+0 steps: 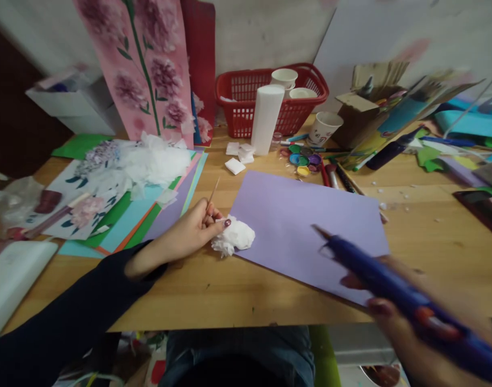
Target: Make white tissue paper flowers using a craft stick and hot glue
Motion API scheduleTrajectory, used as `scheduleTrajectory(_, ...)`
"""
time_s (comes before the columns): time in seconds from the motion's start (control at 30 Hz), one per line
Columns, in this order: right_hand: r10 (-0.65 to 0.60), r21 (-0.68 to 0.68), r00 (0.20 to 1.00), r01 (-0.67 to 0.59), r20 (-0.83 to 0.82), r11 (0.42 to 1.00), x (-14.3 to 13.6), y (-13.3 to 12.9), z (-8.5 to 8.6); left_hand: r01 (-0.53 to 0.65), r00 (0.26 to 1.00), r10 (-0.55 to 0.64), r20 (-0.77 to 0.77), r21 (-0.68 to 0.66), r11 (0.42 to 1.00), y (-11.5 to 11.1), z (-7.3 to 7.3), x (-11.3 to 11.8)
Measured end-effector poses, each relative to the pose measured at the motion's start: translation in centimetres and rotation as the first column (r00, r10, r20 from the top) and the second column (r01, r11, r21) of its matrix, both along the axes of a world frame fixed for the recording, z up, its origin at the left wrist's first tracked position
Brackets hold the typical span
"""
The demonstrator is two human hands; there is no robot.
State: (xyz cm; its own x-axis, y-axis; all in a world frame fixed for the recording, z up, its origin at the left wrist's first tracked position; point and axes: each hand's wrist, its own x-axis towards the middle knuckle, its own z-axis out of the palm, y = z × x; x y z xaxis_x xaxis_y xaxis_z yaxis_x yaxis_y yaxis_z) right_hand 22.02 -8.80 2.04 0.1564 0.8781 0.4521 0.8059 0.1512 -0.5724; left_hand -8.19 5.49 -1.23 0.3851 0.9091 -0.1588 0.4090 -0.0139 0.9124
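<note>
My left hand (197,226) is closed, pinching a crumpled white tissue paper flower (240,235) at the left edge of a purple sheet of paper (294,215). A thin wooden stick (214,192) pokes up from the same fingers. On the right, my right hand (403,322), smeared by motion, is wrapped round a dark blue glue gun (394,290). Its nozzle points up and left over the purple sheet, apart from the tissue flower.
Coloured papers and loose white tissue (157,161) lie at left, below a pink flower picture (149,70). Behind stand a red basket (237,107), a white roll (266,121), folded tissue squares (235,166), paint pots (300,159), a paper cup (324,128) and a cardboard box (354,115).
</note>
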Motion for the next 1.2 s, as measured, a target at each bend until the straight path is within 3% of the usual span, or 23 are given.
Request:
scheduleTrajectory(0.03,0.231,-0.088,0.973,-0.231,-0.01,0.969,-1.8,0.1,0.3,-0.012,1.0,0.012,0.019,-0.002,1.0,0.1,-0.2,0.0)
scheduleTrajectory(0.07,0.377,-0.109,0.925,-0.379,-0.038,0.919,-3.3,0.3,0.5,-0.026,0.999,0.026,0.047,-0.006,1.0,0.2,-0.3,0.1)
scheduleTrajectory(0.13,0.485,-0.143,0.874,-0.486,-0.044,0.862,-5.3,1.0,0.5,-0.056,0.994,0.058,0.094,-0.02,0.998,0.3,-0.5,0.2)
scheduleTrajectory(0.37,0.457,-0.16,0.887,-0.443,0.06,0.882,-7.5,2.2,-1.4,-0.049,0.993,0.052,0.105,-0.026,0.998,0.2,0.0,0.3)
scheduleTrajectory(0.63,0.445,-0.197,0.892,-0.424,0.079,0.884,-8.1,2.6,-1.5,0.013,0.969,0.022,-0.244,0.141,0.99,-1.6,1.5,0.9)
scheduleTrajectory(0.8,0.456,-0.181,0.887,-0.439,0.066,0.88,-8.2,2.9,-1.6,0.084,0.991,-0.077,-0.111,0.064,0.994,-1.1,0.8,0.3)
scheduleTrajectory(0.97,0.462,-0.166,0.886,-0.45,0.039,0.878,-8.3,3.1,-1.6,0.096,0.995,-0.095,0.029,-0.023,0.995,-0.6,1.0,0.2)
scheduleTrajectory(1.2,0.452,-0.175,0.89,-0.438,0.049,0.882,-8.3,3.2,-1.8,0.094,0.994,-0.09,0.065,-0.057,0.994,-0.6,1.2,0.2)
